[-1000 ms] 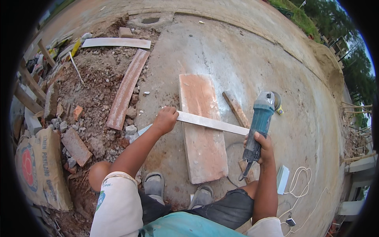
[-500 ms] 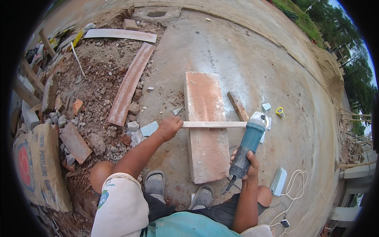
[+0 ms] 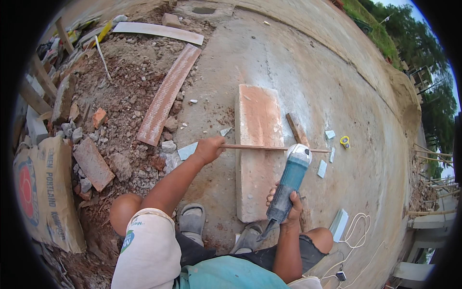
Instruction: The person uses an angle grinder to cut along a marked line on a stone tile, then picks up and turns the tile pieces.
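My left hand (image 3: 210, 149) is closed on the left end of a long, thin tile strip (image 3: 255, 147), whose narrow brownish side faces up. This strip lies crosswise over a reddish, dusty concrete-like block (image 3: 260, 188) and sticks out past its right edge. In my right hand (image 3: 291, 208) is a teal and black angle grinder (image 3: 292, 173), gripped round its dark body. The grinder's metal head (image 3: 299, 152) overlaps the strip just right of the block; whether its disc touches the strip is hidden.
A wooden piece (image 3: 297, 129) lies right of the block. Tile offcuts (image 3: 322, 168), a yellow-rimmed cup (image 3: 345, 141) and a white cord (image 3: 356, 229) are on the concrete. Two long tile strips (image 3: 169, 96) (image 3: 159, 31) rest by rubble at left, near a cement bag (image 3: 50, 192).
The strip has turned from its pale face to a narrow brownish side. My right hand has brought the grinder leftward, closer to the block. The whole view has shifted slightly.
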### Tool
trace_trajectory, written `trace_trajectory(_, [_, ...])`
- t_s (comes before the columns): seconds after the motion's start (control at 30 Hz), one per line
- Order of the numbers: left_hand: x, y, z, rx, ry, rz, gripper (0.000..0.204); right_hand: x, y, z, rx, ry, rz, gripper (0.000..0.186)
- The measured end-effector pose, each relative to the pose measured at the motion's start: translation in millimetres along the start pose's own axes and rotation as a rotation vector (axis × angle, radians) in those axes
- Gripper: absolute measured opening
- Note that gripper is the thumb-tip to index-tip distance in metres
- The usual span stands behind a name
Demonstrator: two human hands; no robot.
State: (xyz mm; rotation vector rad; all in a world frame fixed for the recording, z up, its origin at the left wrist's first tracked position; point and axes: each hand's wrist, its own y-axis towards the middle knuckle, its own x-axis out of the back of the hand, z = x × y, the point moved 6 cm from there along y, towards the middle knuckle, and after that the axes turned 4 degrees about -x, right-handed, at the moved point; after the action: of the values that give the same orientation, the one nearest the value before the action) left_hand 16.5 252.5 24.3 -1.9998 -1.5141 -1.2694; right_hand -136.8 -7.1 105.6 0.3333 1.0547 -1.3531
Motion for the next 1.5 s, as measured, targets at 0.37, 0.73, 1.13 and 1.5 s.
trace_trajectory(0.37, [7.7, -7.8, 18.5, 0.277, -0.27, -0.093, 0.025, -8.9, 13.0, -52.5, -0.115, 0.146, 0.112, 0.076])
trace_trajectory(0.73, [-14.0, -14.2, 44.1, 0.493, -0.51, -0.073, 0.023, -42.3, 37.8, -98.2, -0.23, 0.069, 0.162, 0.082])
trace_trajectory(1.13, [-13.4, -11.5, 33.2, 0.386, -0.749, -0.02, 0.022, -50.3, 50.9, -127.6, -0.337, 0.166, 0.253, 0.078])
trace_trajectory(1.5, [-11.6, -16.9, 42.5, 0.371, -0.661, -0.053, 0.022, -60.5, 57.2, -142.9, -0.359, 0.105, 0.199, 0.079])
